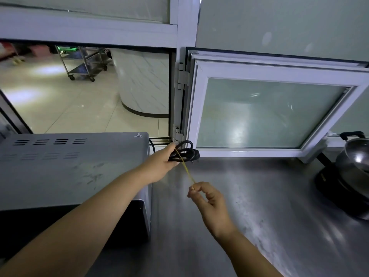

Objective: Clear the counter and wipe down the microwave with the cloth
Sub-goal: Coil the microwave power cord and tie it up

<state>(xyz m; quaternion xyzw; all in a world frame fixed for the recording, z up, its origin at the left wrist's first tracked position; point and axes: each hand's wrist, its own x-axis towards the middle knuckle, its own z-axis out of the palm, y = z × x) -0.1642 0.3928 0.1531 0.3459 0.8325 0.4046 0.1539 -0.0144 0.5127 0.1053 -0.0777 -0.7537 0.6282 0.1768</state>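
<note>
Head view: my left hand (161, 163) is wrapped around a coiled black power cord (184, 151), fingers curled over the bundle, holding it just off the back right corner of the microwave (65, 166). A yellow rubber band (185, 168) runs taut from that grip down to my right hand (205, 198), which pinches the band's free end between thumb and fingertips, other fingers loosely curled. Risk as I judge it: the band is stretched thin, so it could snap or slip out of the pinch and flick back at the left hand; if the left grip loosens, the coil springs apart and I'd have to bundle it again. Pulling harder could also drag the cord where it leaves the microwave's back, just left of the grip. Pose: left forearm reaches diagonally up across the microwave's right edge, wrist straight, palm turned toward the cord; right forearm comes in from the lower right, wrist raised, hand hovering above the steel counter (249, 206) nearer me than the grip. Right behind the grip stands an open window sash (269, 112). Far right of the grip sits a pot (355, 156) on a black cooktop (335, 188). No cloth in view; the microwave top shows smudges, so wiping looks not yet done.
</note>
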